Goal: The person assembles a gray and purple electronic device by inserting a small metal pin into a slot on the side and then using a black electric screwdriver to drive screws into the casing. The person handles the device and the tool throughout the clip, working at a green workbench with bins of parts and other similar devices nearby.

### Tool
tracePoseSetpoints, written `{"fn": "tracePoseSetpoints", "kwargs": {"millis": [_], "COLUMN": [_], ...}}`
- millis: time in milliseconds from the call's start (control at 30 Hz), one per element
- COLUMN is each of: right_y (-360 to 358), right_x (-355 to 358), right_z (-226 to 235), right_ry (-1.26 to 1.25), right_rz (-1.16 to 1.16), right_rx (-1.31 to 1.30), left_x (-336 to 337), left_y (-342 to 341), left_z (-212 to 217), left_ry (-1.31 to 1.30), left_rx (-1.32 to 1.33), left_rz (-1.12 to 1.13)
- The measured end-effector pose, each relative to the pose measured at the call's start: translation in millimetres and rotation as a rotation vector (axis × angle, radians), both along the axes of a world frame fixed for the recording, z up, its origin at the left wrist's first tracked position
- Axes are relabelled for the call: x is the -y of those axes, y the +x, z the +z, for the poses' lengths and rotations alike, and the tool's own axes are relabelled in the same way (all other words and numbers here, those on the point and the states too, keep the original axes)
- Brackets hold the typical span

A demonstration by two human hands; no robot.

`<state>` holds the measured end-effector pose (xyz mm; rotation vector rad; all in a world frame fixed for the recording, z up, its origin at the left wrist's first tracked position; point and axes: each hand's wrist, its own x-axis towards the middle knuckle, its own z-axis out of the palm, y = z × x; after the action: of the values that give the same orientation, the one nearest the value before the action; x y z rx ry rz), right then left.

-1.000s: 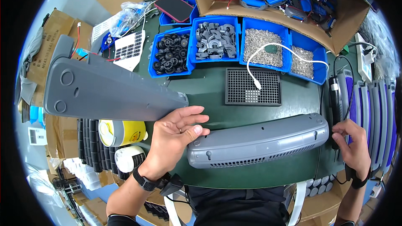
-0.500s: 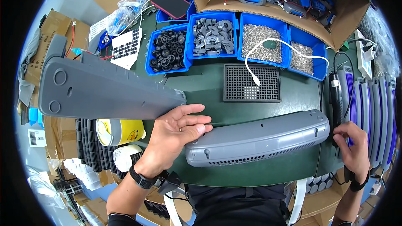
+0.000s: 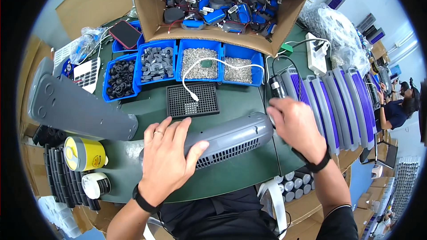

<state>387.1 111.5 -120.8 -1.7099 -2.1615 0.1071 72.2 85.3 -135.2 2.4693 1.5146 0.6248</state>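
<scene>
A long grey plastic housing point(image 3: 227, 134) with a slotted vent lies on the green table in front of me. My left hand point(image 3: 167, 153) rests palm down over its left end, fingers stretched and spread, hiding that end. At the housing's right end, my right hand point(image 3: 297, 122) has its fingers closed around the lower part of a black electric screwdriver point(image 3: 278, 88). The tool stands nearly upright on its cord, and its tip is hidden by the hand.
Blue bins of black rollers point(image 3: 121, 79), grey clips point(image 3: 156, 62) and screws point(image 3: 199, 62) stand behind a black perforated tray point(image 3: 192, 100). A carton point(image 3: 151, 9) holds blue parts. Another grey housing point(image 3: 82, 106) stands left, near a yellow cup point(image 3: 84, 153). Grey-purple panels point(image 3: 331, 106) line the right; a person point(image 3: 396, 111) sits beyond.
My view has swung to the right. My left hand has turned from palm up beside the housing to palm down on it. My right hand has closed further around the screwdriver, nearer the housing.
</scene>
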Motion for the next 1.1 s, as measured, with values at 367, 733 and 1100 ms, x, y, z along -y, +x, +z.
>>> {"fn": "tracePoseSetpoints", "kwargs": {"millis": [367, 733, 1100], "right_y": [39, -1, -40], "right_x": [-24, 78, 103], "right_z": [-7, 59, 20], "right_ry": [-0.201, 0.466, 0.652], "right_rz": [-0.388, 0.046, -0.063], "right_rx": [0.049, -1.448, -1.250], "left_x": [1, 22, 22], "left_y": [5, 29, 33], "left_z": [13, 7, 17], "left_ry": [-0.276, -0.233, -0.387], "left_rx": [-0.102, -0.124, -0.130], "left_rz": [0.082, -0.035, 0.028]}}
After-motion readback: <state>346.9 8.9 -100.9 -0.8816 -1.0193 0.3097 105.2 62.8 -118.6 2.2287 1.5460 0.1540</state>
